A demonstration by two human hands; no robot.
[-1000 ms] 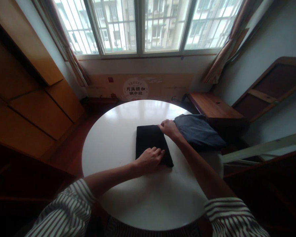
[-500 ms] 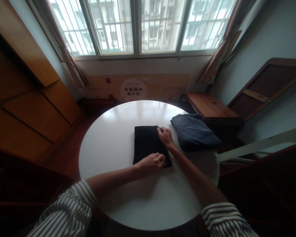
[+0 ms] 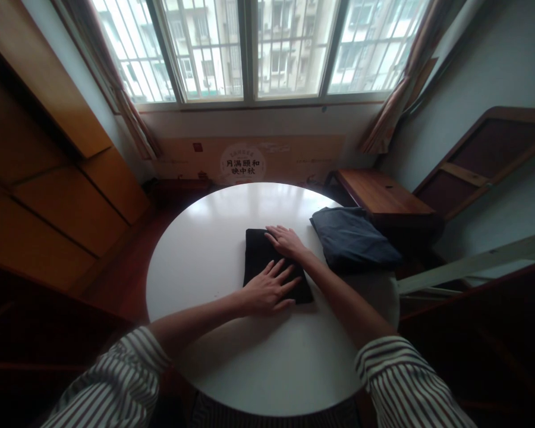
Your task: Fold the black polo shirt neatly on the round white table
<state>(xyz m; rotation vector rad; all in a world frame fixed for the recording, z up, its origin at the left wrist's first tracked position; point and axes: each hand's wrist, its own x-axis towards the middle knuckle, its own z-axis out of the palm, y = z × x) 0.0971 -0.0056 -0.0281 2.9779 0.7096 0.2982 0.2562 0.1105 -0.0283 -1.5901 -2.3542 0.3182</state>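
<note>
A black folded piece of cloth [image 3: 255,255], seemingly a garment, lies flat as a rectangle on the round white table [image 3: 196,255]. Across its near part rests my left hand [image 3: 270,289], open, palm down, with the fingers spread. My right hand [image 3: 286,242] is open too, lying flat on the far right part of the cloth with its fingers stretched to the left. Both palms hide much of the cloth's middle and right side. What kind of garment it is I cannot tell.
On the table's right side lies a dark blue-grey folded cloth [image 3: 354,238], reaching the edge. Behind it stands a low wooden bench [image 3: 381,193]. Wooden cabinets [image 3: 66,202] line the left, and a printed cardboard panel [image 3: 285,157] leans below the window [image 3: 289,47].
Both hands have opened from curled fingers to flat ones on the black cloth. My right hand has shifted left over it; my left fingers have spread out.
</note>
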